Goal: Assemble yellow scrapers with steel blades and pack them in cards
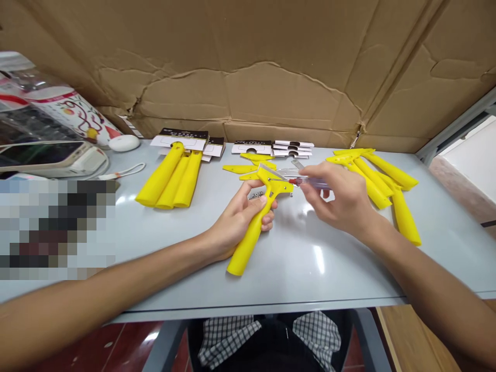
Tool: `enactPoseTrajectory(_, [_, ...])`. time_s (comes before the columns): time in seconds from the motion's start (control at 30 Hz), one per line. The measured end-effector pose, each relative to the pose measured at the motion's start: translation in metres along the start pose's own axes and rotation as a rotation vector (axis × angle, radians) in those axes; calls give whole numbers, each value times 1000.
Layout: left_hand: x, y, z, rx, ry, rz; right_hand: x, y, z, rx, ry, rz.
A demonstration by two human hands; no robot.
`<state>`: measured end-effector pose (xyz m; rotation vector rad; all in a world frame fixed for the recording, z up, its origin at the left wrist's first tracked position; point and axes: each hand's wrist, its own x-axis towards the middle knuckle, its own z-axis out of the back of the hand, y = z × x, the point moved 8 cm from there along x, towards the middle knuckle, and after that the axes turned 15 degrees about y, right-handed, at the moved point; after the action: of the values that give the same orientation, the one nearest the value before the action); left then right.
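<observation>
Creased cardboard [248, 103] backs your glossy counter [302, 279]. Over it, your left hand [241, 211] wraps its fingers around a smooth yellow T-shaped handle [250, 242]; your right hand [343, 199] pinches a translucent screwdriver [315, 183], slim shaft [279, 180] across the handle's flared head.

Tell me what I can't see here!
In the head view:
End of translucent plastic screwdriver: behind right hand.
Small silver metal pieces: partly behind left hand, too tiny to count.
Print on black-and-white cardboard cards: too small.
Pale, black-screened device: cut off by left edge.
</observation>
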<state>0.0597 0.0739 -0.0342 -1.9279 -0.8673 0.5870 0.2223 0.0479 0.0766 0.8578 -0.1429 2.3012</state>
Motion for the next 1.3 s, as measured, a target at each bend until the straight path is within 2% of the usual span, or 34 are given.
enactPoseTrajectory(0.1, [-1,0,-2,1,13,1,0,-5,4,-89,-23,-84])
enactPoseTrajectory(0.3, [0,1,0,-10,4,-2,3,7,0,-5,44,69])
enactPoseTrajectory(0.37, [1,1,0,-9,9,-2,2,7,-2,-10,56,69])
enactPoseTrajectory(0.63, [0,-1,-2,11,33,-13,-2,-12,10,-144,-55,-167])
enactPoseTrajectory(0.7, [0,-1,-3,8,36,-15,0,-9,11,-137,-46,-148])
enactPoseTrajectory(0.9, [0,-2,-4,-16,19,-15,3,4,4,-3,54,36])
enactPoseTrajectory(1.1, [0,-2,-2,-10,23,-22,1,-6,4,28,43,-33])
enactPoseTrajectory(1.3, [-1,0,1,-11,6,-18,-3,-8,6,-125,-62,-94])
